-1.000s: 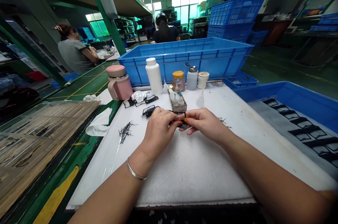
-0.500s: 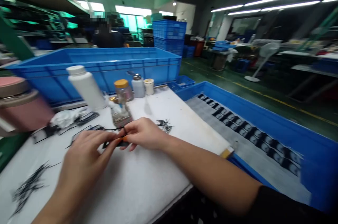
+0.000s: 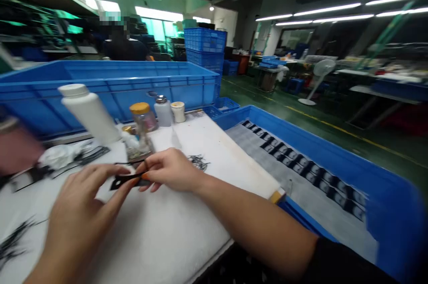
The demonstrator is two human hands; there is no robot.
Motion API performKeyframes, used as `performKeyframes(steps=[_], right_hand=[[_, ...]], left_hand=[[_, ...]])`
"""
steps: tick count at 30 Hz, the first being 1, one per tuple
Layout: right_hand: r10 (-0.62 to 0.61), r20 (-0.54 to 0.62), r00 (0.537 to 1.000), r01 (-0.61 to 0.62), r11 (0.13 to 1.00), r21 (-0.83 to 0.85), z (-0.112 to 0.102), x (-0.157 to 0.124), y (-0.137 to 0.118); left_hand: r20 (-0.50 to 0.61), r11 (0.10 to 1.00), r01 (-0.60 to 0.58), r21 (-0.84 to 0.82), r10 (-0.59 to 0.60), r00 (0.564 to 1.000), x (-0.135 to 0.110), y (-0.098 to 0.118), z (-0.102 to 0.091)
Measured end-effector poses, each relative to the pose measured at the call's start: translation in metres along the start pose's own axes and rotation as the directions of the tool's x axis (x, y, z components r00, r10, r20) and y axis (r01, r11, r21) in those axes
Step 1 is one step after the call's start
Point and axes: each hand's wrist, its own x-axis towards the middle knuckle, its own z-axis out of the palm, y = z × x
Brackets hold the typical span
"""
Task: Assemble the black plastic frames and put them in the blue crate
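Grip pinched: a thin black plastic strip (image 3: 125,180) is held between the fingertips of the left hand (image 3: 78,212) and right hand (image 3: 170,170), above the white foam-topped counter (image 3: 174,230).

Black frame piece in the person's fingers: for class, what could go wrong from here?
The thin black piece is pinched between the left hand and right hand, so it could bend or slip. The loose black strands near the right hand could snag or scatter. The small clear holder just behind the hands could be knocked.
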Motion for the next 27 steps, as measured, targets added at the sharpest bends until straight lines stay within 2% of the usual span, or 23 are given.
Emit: performKeyframes(steps=[1, 4, 5, 7, 9, 11, 17, 27], right_hand=[[-0.004, -0.015, 1.000, 0.004, 1.000, -0.002, 0.0009, -0.0018, -0.0025], [-0.024, -0.019, 1.000, 0.023, 0.998, -0.056, 0.0030, -0.0056, -0.0091], [-0.033, -0.018, 0.999, 0.031, 0.997, -0.076, 0.0033, -0.0059, -0.0104], [-0.036, -0.006, 0.999, 0.036, 0.993, -0.111, 0.0037, -0.0058, -0.0118], [-0.020, -0.005, 1.000, 0.019, 0.994, -0.111, 0.0039, -0.0052, -0.0117], [0.011, 0.008, 1.000, -0.010, 0.996, -0.086, 0.0036, -0.0046, -0.0111], [0.056, 0.061, 0.997, -0.054, 0.998, -0.046, -0.0008, -0.0037, -0.0094], [0.049, 0.018, 0.999, -0.047, 0.994, -0.098, 0.0022, -0.0026, -0.0090]], left_hand=[[-0.045, 0.997, 0.025, 0.066, -0.022, 0.999, 0.0002, 0.0014, -0.0004], [-0.052, 0.971, 0.189, -0.145, -0.198, 0.979, 0.0013, 0.0008, -0.0006], [-0.021, 0.944, 0.235, -0.230, -0.246, 0.969, 0.0019, -0.0003, -0.0006], [0.109, 0.862, 0.334, -0.382, -0.317, 0.942, 0.0029, -0.0015, -0.0011], [0.208, 0.781, 0.397, -0.482, -0.338, 0.918, 0.0037, -0.0004, -0.0020], [0.243, 0.748, 0.407, -0.525, -0.326, 0.914, 0.0043, 0.0014, -0.0031], [0.245, 0.718, 0.392, -0.575, -0.306, 0.920, 0.0054, -0.0010, -0.0052], [0.237, 0.699, 0.397, -0.594, -0.320, 0.917, 0.0037, 0.0013, -0.0061]])
